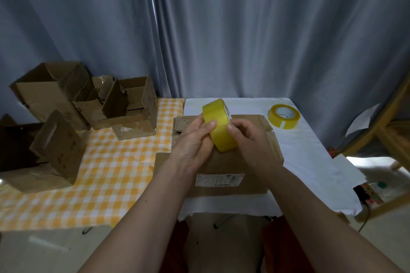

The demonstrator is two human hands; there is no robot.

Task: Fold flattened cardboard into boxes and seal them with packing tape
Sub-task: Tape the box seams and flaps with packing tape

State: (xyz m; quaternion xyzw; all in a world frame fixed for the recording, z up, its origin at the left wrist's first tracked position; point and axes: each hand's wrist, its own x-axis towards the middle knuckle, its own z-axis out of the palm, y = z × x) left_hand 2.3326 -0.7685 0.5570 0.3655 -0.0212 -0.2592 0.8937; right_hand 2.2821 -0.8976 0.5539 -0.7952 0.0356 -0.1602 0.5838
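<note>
Both hands hold a yellow packing tape roll [218, 125] upright above the flattened cardboard [224, 162] on the white-covered tabletop [310, 150]; the left hand [195, 139] grasps the roll's left side, thumb on its band; the right hand [246, 134] pinches the band at its right edge; a white shipping label [219, 179] sits on the near part of the cardboard; a second tape roll [284, 115] lies flat at the far right; folded open boxes [66, 104] stand on the yellow checked cloth [106, 173] at left
</note>
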